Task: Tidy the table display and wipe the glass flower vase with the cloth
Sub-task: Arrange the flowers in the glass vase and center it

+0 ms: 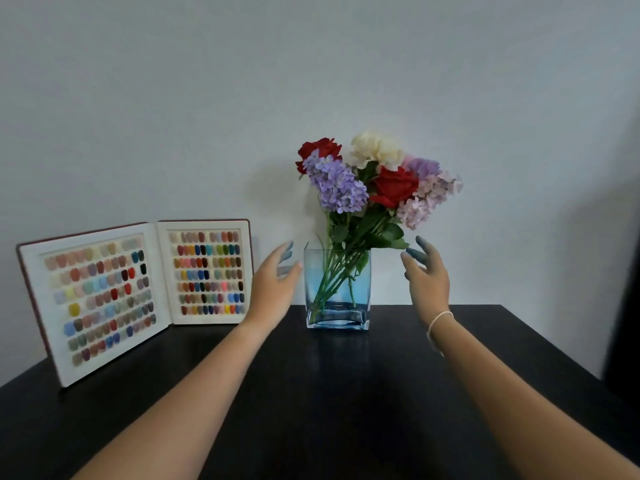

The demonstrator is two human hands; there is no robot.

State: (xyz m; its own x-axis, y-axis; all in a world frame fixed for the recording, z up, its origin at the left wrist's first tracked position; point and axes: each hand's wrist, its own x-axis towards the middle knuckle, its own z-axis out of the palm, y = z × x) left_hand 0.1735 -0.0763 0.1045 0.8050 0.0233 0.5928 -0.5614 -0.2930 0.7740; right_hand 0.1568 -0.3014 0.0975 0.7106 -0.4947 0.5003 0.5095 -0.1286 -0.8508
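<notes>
Both my forearms reach over the dark table [346, 393], left hand [275, 287] and right hand [427, 280] spread, empty, flanking the glass vase [337, 292] untouched.

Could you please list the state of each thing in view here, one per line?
Glass vase: upright on the black table, not held.
Flowers: standing in the vase, stems inside.
Nail colour sample book: open, propped upright near the wall.
Left hand: open, beside the vase, apparently not touching.
Right hand: open, beside the vase, not touching.
Cloth: not visible.
</notes>
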